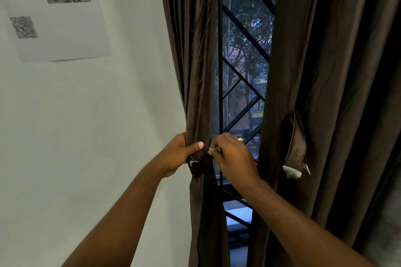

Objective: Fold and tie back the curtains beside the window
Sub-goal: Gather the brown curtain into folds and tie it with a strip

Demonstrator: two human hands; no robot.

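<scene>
- Left curtain (195,71): dark brown, glossy, bunched into a narrow column.
- Left hand (178,155) grips the bunch, thumb across it.
- Right hand (235,158), fingers curled, pinches it alongside.

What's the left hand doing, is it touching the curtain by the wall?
Touching. The head view shows the left hand wrapped round the gathered curtain, thumb pressed across its folds.

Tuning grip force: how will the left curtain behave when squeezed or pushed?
Likely floppy: the left curtain bunches into folds where the left hand grips it. Probably slippery, given its sheen. Likely light: one hand holds the whole bundle.
</scene>
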